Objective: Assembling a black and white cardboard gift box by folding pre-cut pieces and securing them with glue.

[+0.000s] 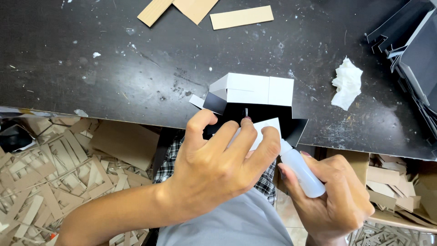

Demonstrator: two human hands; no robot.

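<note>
A partly folded cardboard box (255,89), white outside and black inside, rests at the near edge of the black worktable (91,68). My left hand (214,164) grips the box's near flap, fingers curled over a white panel. My right hand (332,196) holds a small translucent squeeze bottle (302,173), its nozzle pointing up and left toward the flap. The nozzle tip is hidden behind my left fingers.
A crumpled white tissue (347,83) lies to the right on the table. Brown cardboard strips (241,17) sit at the far edge. Black box blanks (416,54) are stacked at the right. Cardboard scraps (59,173) cover the floor below.
</note>
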